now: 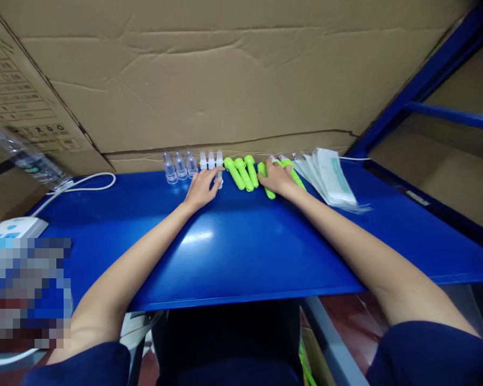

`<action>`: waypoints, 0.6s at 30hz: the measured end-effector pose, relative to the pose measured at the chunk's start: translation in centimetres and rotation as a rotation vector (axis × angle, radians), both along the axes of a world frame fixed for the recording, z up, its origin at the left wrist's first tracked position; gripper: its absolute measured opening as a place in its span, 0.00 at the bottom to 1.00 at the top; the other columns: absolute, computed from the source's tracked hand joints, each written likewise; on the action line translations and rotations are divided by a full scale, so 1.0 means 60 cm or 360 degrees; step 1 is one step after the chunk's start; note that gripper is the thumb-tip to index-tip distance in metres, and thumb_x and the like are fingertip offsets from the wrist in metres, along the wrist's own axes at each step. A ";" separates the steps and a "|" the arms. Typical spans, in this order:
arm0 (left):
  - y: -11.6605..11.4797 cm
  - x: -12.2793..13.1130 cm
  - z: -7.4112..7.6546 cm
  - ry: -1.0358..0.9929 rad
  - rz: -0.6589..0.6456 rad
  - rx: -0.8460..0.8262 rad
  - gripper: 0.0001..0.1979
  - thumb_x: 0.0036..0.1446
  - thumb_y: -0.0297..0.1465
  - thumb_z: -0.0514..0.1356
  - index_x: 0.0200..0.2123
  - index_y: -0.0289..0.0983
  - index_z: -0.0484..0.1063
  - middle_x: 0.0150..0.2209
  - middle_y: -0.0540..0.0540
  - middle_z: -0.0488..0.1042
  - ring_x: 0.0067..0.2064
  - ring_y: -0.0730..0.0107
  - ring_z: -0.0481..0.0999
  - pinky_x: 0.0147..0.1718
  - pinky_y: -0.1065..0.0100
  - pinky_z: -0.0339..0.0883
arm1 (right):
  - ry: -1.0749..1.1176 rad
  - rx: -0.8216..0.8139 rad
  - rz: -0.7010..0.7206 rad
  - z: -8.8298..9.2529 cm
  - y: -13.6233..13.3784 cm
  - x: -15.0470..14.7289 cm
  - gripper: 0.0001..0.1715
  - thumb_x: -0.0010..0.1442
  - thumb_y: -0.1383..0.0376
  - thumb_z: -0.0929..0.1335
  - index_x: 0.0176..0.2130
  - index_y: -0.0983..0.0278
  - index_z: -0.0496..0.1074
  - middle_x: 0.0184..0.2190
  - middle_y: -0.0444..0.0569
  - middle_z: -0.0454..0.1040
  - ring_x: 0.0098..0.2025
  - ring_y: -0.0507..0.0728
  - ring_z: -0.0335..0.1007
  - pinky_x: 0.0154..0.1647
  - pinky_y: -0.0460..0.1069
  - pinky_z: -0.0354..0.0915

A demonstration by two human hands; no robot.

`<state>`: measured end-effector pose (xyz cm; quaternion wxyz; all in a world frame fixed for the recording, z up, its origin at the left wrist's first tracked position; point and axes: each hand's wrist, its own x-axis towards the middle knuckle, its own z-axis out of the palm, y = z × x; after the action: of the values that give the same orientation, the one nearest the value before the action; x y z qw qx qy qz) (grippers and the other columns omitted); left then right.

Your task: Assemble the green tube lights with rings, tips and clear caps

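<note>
My left hand (202, 188) rests on the blue table with thumb and index finger closed around a small clear plastic cup (220, 182). Just behind it stand three whitish translucent caps (211, 160), and to its left are three larger clear plastic bottle-shaped pieces (180, 166). Lime-green club-shaped sticks (241, 174) lie side by side between my hands. My right hand (279, 178) curls over another lime-green stick (270, 193), its thumb along the left side. One more green stick (298, 177) shows beyond that hand, and clear tips peek out behind the fingers.
Flat white-and-green packets in clear film (332, 179) lie to the right. A cardboard wall (225, 80) closes off the back. At left are a water bottle (28, 155), a white cable (92, 179) and a power strip (18, 229). A blue metal frame (422, 69) rises at right.
</note>
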<state>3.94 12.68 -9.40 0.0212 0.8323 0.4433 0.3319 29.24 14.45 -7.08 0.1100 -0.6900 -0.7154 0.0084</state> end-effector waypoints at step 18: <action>0.011 -0.004 -0.010 -0.0025 -0.0030 0.0039 0.18 0.67 0.34 0.54 0.58 0.42 0.68 0.52 0.43 0.78 0.52 0.55 0.74 0.54 0.54 0.62 | 0.0178 0.0294 0.0094 -0.018 0.011 0.007 0.32 0.64 0.60 0.62 0.64 0.70 0.61 0.57 0.68 0.69 0.59 0.76 0.64 0.60 0.70 0.52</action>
<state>3.70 13.36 -9.97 0.0176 0.8340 0.4311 0.3438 29.68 15.12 -8.14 0.2125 -0.6539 -0.7259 -0.0157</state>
